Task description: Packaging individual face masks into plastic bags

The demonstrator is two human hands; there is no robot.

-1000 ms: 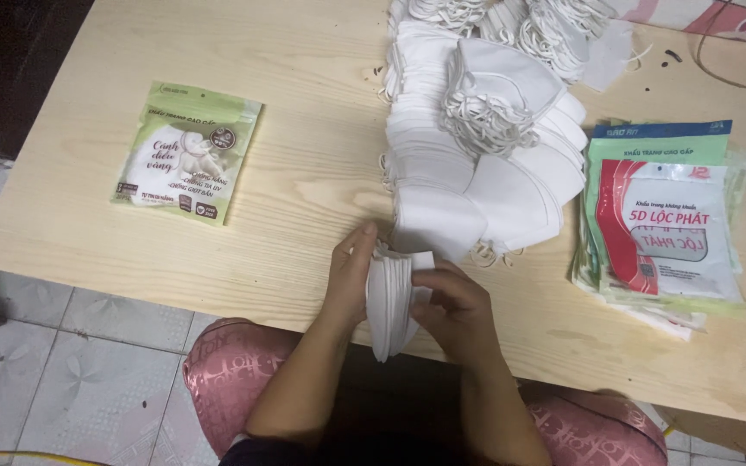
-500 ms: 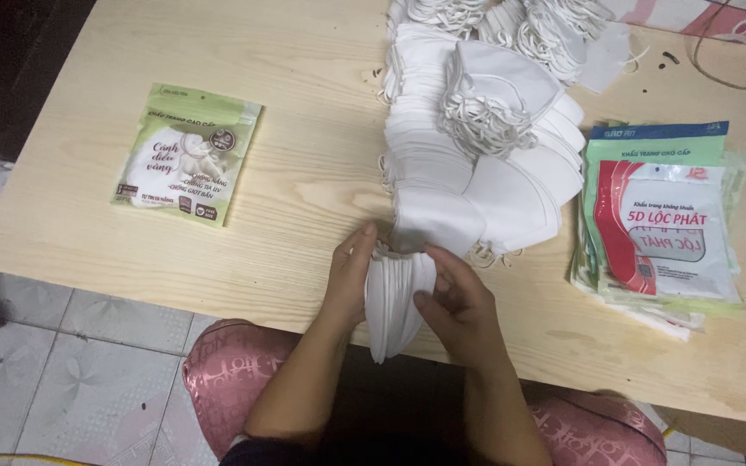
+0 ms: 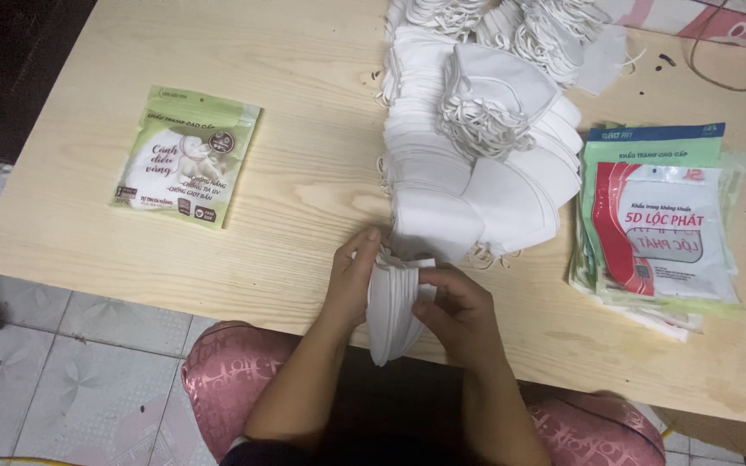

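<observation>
Pale wood grain covers a table (image 3: 218, 250) seen from above, with grey floor tiles (image 3: 71, 371) and pink-clad knees (image 3: 235, 380) below its near edge. At that near edge, a small stack of white folded masks (image 3: 390, 306) is held on edge between both hands. The left hand (image 3: 351, 285) is pressed flat against the stack's left side, fingers together, apparently to keep the layers aligned. The right hand (image 3: 459, 311) is curled on the other side, its thumb and fingertips pinching the stack's upper edge.

Just beyond the stack, a large heap of loose white masks (image 3: 477, 147) is spread toward the far edge, overlapped like fallen tiles, with elastic ear loops tangled on top. Right of the stack, a pile of flat rectangular packets (image 3: 658, 224) is laid within easy reach; the top one is clear-fronted with red, green and blue print. Far left of the stack, a single filled packet (image 3: 187, 155), pale green with a white mask pictured, is set apart. A dark cable (image 3: 718, 60) is seen at the far right corner.
</observation>
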